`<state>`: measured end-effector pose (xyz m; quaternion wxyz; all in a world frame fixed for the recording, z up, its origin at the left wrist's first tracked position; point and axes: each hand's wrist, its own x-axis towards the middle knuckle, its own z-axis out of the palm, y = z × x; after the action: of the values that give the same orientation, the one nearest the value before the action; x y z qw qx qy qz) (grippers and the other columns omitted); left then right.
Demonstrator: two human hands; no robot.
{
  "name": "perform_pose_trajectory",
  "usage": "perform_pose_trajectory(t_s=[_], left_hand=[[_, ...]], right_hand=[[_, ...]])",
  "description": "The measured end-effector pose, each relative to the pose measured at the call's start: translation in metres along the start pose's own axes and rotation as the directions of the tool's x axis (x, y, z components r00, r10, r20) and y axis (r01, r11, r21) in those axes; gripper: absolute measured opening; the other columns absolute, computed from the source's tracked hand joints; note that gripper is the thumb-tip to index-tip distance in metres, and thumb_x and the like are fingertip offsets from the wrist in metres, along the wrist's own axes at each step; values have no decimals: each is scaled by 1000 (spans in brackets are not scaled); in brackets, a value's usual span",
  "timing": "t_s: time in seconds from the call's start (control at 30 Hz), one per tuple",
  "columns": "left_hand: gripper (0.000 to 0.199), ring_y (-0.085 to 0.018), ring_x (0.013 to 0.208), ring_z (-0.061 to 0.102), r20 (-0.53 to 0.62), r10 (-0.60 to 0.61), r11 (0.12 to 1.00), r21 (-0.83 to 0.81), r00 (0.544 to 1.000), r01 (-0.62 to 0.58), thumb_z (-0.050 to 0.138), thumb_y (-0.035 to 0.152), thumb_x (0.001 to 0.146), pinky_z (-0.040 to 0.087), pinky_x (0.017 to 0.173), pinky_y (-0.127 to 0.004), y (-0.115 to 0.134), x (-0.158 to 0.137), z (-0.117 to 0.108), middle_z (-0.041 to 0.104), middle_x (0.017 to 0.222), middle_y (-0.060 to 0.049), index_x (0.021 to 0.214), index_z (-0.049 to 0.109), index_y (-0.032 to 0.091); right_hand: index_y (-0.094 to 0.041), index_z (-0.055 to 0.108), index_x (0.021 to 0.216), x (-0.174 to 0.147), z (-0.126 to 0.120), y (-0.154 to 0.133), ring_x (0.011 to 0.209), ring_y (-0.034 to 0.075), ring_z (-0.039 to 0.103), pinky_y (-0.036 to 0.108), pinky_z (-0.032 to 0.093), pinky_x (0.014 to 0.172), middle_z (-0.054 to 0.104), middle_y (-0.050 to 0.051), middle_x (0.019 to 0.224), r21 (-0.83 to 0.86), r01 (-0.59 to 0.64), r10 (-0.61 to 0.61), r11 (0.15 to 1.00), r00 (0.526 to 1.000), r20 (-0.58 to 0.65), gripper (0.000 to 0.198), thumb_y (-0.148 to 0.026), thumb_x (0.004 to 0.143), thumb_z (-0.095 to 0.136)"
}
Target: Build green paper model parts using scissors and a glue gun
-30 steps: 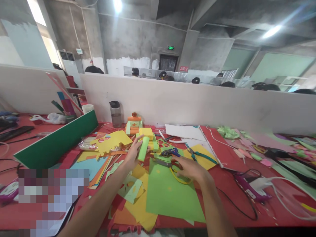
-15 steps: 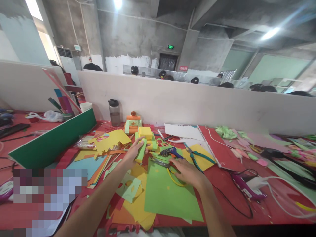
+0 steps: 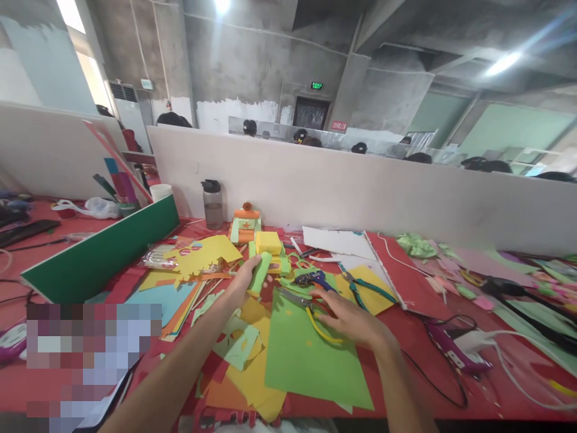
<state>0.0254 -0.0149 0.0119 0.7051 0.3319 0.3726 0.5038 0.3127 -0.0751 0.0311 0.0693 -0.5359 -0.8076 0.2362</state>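
My left hand (image 3: 243, 281) is closed round a light-green paper roll (image 3: 260, 274) with a yellow end. Just behind it stands a yellow paper box (image 3: 268, 242) on green and yellow paper parts. My right hand (image 3: 347, 316), fingers apart, hovers over or touches the scissors (image 3: 317, 322) with yellow handles; contact is unclear. Its fingertips are close to a blue glue gun (image 3: 314, 278). Under the scissors lies a green paper sheet (image 3: 311, 373). Teal-handled pliers (image 3: 356, 290) rest to the right on yellow paper.
An orange and green paper model (image 3: 246, 225) and a water bottle (image 3: 212, 204) stand at the back. A green board (image 3: 103, 252) edges the left side. Paper scraps (image 3: 241, 343) cover the middle; a purple power strip (image 3: 457, 349) with cables lies right.
The view has shifted slightly. My right hand has drawn a little to the right over the scissors. The green roll in my left hand has turned slightly.
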Motion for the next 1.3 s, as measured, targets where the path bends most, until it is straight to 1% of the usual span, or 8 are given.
perform_pose_trajectory(t_s=[0.1, 0.2, 0.3, 0.37, 0.5, 0.73, 0.97, 1.3], left_hand=[[34, -13, 55, 62, -1, -23, 997, -75, 1000, 23, 55, 36, 91, 53, 49, -23, 3, 0, -2, 75, 96, -15, 114, 60, 11], [43, -13, 57, 63, 42, 3, 993, -116, 999, 2, 57, 28, 89, 54, 52, -23, 6, -3, -2, 74, 99, -13, 130, 52, 16], [51, -14, 62, 65, 84, 42, 995, -97, 996, -33, 58, 24, 88, 56, 56, -24, 6, -6, -1, 73, 102, -12, 138, 47, 20], [50, -15, 65, 67, 98, 57, 997, -50, 994, -52, 58, 26, 89, 56, 58, -25, 5, -6, -1, 73, 103, -12, 138, 47, 22], [44, -16, 68, 69, 90, 83, 995, 52, 992, -88, 59, 30, 89, 56, 60, -25, 2, -6, 1, 72, 102, -11, 132, 52, 23], [40, -16, 69, 69, 68, 84, 978, 187, 994, -95, 57, 29, 89, 55, 59, -25, 2, -9, 9, 69, 99, -6, 128, 54, 25], [48, -15, 65, 65, 49, 126, 956, 259, 991, -134, 62, 38, 87, 51, 55, -23, -4, -7, 5, 65, 79, -1, 133, 51, 26], [49, -16, 79, 63, 93, 231, 904, 348, 968, -249, 67, 45, 84, 51, 70, -26, -11, -5, 8, 64, 94, -2, 128, 56, 25]], right_hand=[[-34, 51, 140, -5, -8, 2, 114, 28, 60, 36, 47, 96, 62, 6, 132, 138, 29, -23, 990, 999, -42, 53, -42, 89, 60], [-31, 51, 141, -6, -19, 2, 98, 25, 64, 34, 50, 87, 69, 5, 113, 258, 40, -28, 965, 998, -50, 60, -40, 84, 66], [-30, 52, 142, 0, -31, -1, 104, 26, 63, 35, 49, 90, 68, 6, 116, 302, 70, -41, 951, 994, -100, 67, -36, 78, 72], [-30, 56, 140, 10, -38, -6, 105, 28, 62, 36, 49, 90, 68, 6, 117, 270, 88, -48, 959, 987, -152, 68, -34, 74, 74], [-31, 54, 141, 38, -43, -18, 81, 23, 62, 33, 49, 74, 68, 3, 95, 127, 96, -68, 987, 975, -210, 71, -36, 74, 76], [-25, 54, 140, 61, -25, -20, 116, 28, 60, 37, 47, 95, 63, 10, 131, -84, 204, -219, 975, 935, -277, 65, -43, 80, 72], [-28, 60, 134, 57, -9, -21, 111, 29, 67, 35, 50, 89, 68, 8, 128, -257, 82, -171, 963, 923, -344, 51, -50, 88, 64], [-29, 62, 132, 60, 0, -28, 106, 27, 69, 33, 52, 83, 72, 5, 121, -306, 27, -162, 952, 890, -426, 48, -50, 89, 63]])
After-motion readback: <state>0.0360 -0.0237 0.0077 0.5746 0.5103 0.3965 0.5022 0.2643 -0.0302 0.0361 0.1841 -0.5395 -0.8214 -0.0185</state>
